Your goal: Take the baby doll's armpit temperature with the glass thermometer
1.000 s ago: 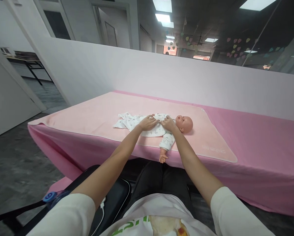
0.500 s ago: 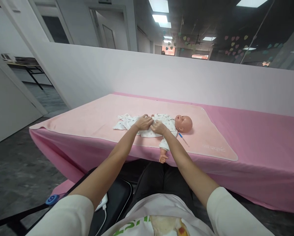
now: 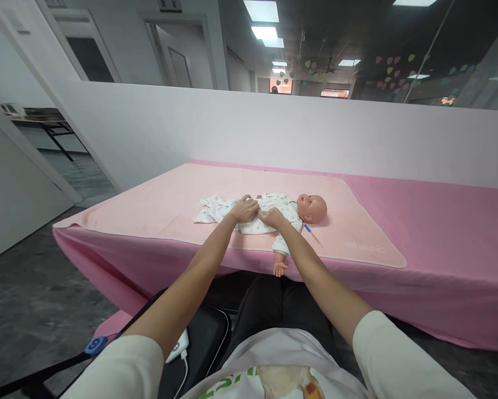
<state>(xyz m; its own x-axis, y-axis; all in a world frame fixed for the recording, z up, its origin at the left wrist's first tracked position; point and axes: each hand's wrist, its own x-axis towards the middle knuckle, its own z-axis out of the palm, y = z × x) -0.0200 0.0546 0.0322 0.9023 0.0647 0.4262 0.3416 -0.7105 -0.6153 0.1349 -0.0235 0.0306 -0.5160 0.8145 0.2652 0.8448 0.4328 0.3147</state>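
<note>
A baby doll (image 3: 312, 209) lies on its back on a pale pink mat (image 3: 157, 194), its head toward the right. It wears a white patterned baby outfit (image 3: 216, 209), spread out to the left. My left hand (image 3: 245, 209) and my right hand (image 3: 270, 217) meet over the doll's middle, both with fingers closed on the front of the outfit. The exact bit of cloth pinched is hidden by my fingers. One doll arm hangs toward me, its hand (image 3: 279, 269) at the table's front edge. Beside the doll's shoulder lies a thin blue-ended stick (image 3: 308, 228), perhaps a thermometer.
A pink cloth (image 3: 448, 238) covers the table under the mat and drapes over the front. Behind stands a white half wall (image 3: 274, 130) with glass above. A black chair or bag with a white device (image 3: 178, 346) and cable is at my left side.
The view has shifted slightly. My hands stay at the doll's middle, with the right hand turned a little and its fingers moved slightly. The doll and the stick lie as before.
</note>
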